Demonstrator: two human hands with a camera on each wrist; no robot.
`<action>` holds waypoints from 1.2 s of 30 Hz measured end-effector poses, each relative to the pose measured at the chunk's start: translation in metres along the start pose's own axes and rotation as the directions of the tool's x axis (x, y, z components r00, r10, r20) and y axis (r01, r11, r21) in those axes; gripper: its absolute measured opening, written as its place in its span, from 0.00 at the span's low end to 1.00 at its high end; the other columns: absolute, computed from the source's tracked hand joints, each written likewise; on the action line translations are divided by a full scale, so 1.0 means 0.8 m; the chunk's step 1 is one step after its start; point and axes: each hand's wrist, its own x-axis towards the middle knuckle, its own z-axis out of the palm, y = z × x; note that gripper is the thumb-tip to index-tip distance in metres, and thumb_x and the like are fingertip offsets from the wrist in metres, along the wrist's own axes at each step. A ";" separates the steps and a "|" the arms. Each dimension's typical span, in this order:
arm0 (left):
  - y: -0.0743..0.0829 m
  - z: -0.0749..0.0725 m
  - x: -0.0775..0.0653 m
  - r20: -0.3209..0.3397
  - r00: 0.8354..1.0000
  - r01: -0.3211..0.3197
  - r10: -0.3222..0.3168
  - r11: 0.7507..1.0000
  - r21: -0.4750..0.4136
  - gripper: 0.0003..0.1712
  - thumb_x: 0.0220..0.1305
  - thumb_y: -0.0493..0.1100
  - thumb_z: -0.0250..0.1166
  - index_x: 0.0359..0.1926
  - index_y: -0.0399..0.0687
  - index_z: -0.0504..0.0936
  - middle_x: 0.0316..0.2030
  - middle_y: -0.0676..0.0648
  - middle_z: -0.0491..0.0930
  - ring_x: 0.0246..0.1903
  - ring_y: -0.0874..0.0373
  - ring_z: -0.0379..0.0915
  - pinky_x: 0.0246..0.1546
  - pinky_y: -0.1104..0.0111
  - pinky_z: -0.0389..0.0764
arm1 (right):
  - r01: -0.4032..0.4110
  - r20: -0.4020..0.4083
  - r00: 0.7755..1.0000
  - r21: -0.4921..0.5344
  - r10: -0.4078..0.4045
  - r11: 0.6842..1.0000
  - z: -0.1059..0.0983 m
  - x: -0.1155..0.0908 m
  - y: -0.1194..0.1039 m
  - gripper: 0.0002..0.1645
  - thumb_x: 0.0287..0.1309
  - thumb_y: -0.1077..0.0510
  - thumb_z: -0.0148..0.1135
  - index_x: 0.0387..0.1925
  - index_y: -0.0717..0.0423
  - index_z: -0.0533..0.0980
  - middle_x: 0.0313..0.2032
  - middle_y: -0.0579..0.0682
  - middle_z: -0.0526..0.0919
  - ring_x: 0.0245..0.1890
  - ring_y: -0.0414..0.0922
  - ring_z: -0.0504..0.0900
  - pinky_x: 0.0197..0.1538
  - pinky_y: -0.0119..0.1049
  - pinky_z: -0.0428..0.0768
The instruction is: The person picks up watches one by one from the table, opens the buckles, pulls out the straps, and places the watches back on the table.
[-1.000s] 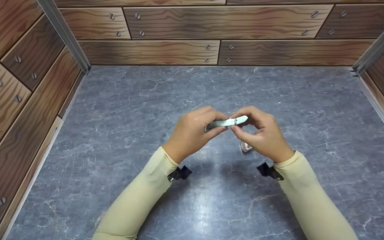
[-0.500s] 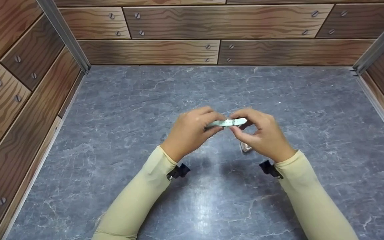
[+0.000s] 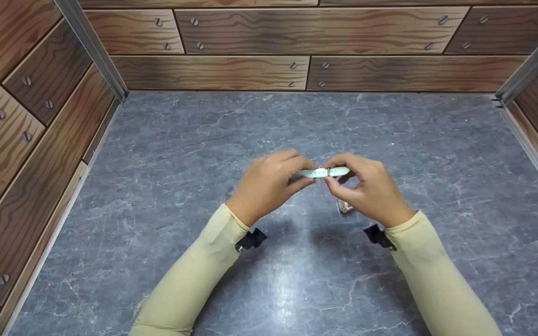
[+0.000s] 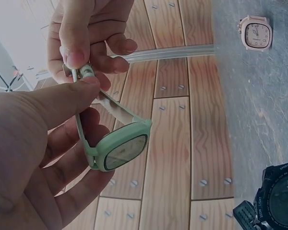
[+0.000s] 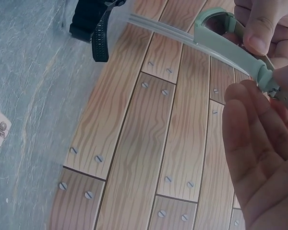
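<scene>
Both hands hold a pale green wristwatch (image 3: pixel 321 173) just above the middle of the table, its strap closed in a loop. The left hand (image 3: pixel 269 186) pinches the strap between thumb and fingers; in the left wrist view the square watch case (image 4: pixel 121 147) hangs below that thumb. My right hand (image 3: pixel 369 189) pinches the strap near its buckle and keeper loop (image 5: pixel 265 79). Past the right fingertips, the holed strap tail points right. Beneath the right hand, a pink square-faced watch (image 3: pixel 344 206) lies on the table, partly covered by that hand in the head view.
A black digital sports watch (image 4: pixel 282 196) stands on the grey marbled table (image 3: pixel 194 140), seen only in the wrist views. Wood-patterned panels (image 3: pixel 315 32) wall the table at the back and both sides. Small black cameras (image 3: pixel 251 239) sit at the wrists.
The strap tail has tilted down to nearly level, and more of its holed length shows between the hands. Both hands keep their pinch, the right one slightly lower.
</scene>
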 end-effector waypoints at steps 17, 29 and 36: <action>-0.001 -0.003 0.001 0.008 1.000 0.016 -0.015 0.999 -0.029 0.10 0.70 0.47 0.69 0.47 0.48 0.88 0.41 0.53 0.86 0.37 0.63 0.83 0.40 0.75 0.83 | -0.018 -0.004 1.000 0.007 0.018 1.000 -0.002 0.000 0.002 0.10 0.61 0.69 0.70 0.43 0.61 0.82 0.40 0.47 0.89 0.35 0.40 0.87 0.37 0.36 0.87; -0.001 -0.004 0.002 -0.018 1.000 0.011 -0.012 0.999 -0.041 0.10 0.69 0.47 0.70 0.45 0.48 0.88 0.41 0.53 0.86 0.36 0.63 0.82 0.39 0.74 0.82 | -0.025 -0.016 1.000 0.042 0.026 0.999 -0.005 0.000 0.000 0.10 0.61 0.71 0.69 0.45 0.62 0.81 0.40 0.48 0.89 0.33 0.38 0.85 0.40 0.27 0.85; -0.003 -0.004 0.001 -0.028 1.000 0.009 -0.011 0.999 -0.050 0.09 0.68 0.47 0.70 0.45 0.48 0.88 0.41 0.53 0.87 0.36 0.64 0.82 0.38 0.75 0.81 | -0.029 -0.015 0.999 0.037 0.030 0.999 -0.006 0.000 0.000 0.10 0.61 0.70 0.69 0.44 0.62 0.81 0.40 0.48 0.89 0.32 0.38 0.85 0.39 0.27 0.85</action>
